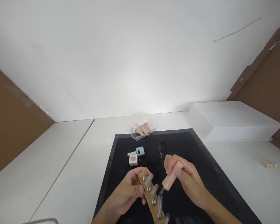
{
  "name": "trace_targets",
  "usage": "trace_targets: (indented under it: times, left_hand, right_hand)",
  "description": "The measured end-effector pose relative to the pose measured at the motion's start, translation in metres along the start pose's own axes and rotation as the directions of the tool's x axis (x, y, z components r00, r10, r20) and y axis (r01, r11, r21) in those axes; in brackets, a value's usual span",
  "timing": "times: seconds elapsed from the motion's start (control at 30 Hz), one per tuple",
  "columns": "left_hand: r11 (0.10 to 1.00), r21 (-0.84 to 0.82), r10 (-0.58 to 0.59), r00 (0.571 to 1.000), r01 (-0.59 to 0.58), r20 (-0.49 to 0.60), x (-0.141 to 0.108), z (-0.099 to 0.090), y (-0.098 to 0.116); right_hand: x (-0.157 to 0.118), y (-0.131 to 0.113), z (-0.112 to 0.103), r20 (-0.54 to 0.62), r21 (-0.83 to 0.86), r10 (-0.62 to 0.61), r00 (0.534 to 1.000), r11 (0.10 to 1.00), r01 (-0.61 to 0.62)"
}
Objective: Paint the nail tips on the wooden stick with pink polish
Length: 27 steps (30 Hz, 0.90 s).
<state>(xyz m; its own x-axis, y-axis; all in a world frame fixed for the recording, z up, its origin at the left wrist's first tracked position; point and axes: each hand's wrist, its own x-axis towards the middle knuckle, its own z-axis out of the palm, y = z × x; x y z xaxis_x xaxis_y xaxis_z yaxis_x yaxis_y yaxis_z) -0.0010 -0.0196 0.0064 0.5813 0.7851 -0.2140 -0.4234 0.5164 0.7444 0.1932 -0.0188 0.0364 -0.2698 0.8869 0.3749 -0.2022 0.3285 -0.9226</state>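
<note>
Black mat [179, 143] on white table [84, 161] | my left hand [130, 187] grips the tan strip [151, 196] low over it — my right hand [191, 177] pinches the peach brush cap [169, 181], brush [162, 190] at the third nail tip [160, 204] | I'd brace the strip, stroke thinly | four tips visible, four studs [154, 201], three trayed bottles [143, 128], one teal bottle [140, 151], one white cube [133, 160]
</note>
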Motion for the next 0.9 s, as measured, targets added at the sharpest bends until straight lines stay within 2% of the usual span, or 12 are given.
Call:
trace_targets:
  times: [0.1,0.17,0.23,0.37,0.47,0.63,0.7,0.77,0.9]
  left_hand:
    - [1.0,0.002,-0.003,1.0,0.003,-0.007,0.0016,0.0011,0.0014]
    - [1.0,0.006,-0.003,1.0,0.003,-0.013,0.0019,0.0023,0.0022]
    - [1.0,0.009,-0.002,1.0,0.002,-0.025,0.0012,0.0028,0.0022]
    - [1.0,-0.01,-0.005,1.0,0.005,-0.022,-0.0008,0.0013,0.0002]
    - [0.999,-0.043,-0.003,1.0,0.002,-0.018,-0.0006,0.0003,-0.0003]
    - [0.996,-0.09,0.013,1.0,-0.015,-0.023,0.0009,0.0017,0.0019]
    - [0.994,-0.105,0.012,1.0,-0.012,-0.007,0.001,0.0023,0.0027]
    - [0.994,-0.113,0.005,1.0,-0.004,0.003,0.0009,0.0021,0.0033]
    - [0.992,-0.124,-0.015,1.0,0.012,-0.02,0.0002,-0.0004,0.0035]
  right_hand:
    - [0.0008,-0.0051,0.0027,0.103,0.019,-0.022,0.994,1.0,0.02]
    - [0.0016,-0.0073,0.0037,0.131,-0.001,-0.022,0.991,1.0,0.022]
    - [0.0023,-0.0066,0.0034,0.1,-0.036,-0.008,0.995,0.999,0.011]
    - [0.0027,-0.0003,0.0001,-0.033,-0.052,0.049,0.998,0.997,-0.051]
    - [0.0015,0.0008,-0.0004,-0.062,-0.018,0.024,0.998,1.0,-0.025]
    - [-0.0015,-0.0067,0.0044,0.117,0.038,-0.09,0.989,0.996,0.086]
    - [-0.0015,-0.0076,0.0051,0.135,0.023,-0.113,0.984,0.994,0.111]
    - [-0.0006,-0.0057,0.0036,0.099,-0.017,-0.108,0.989,0.994,0.11]
    - [0.0007,0.0005,-0.0015,-0.051,-0.063,-0.091,0.995,0.994,0.088]
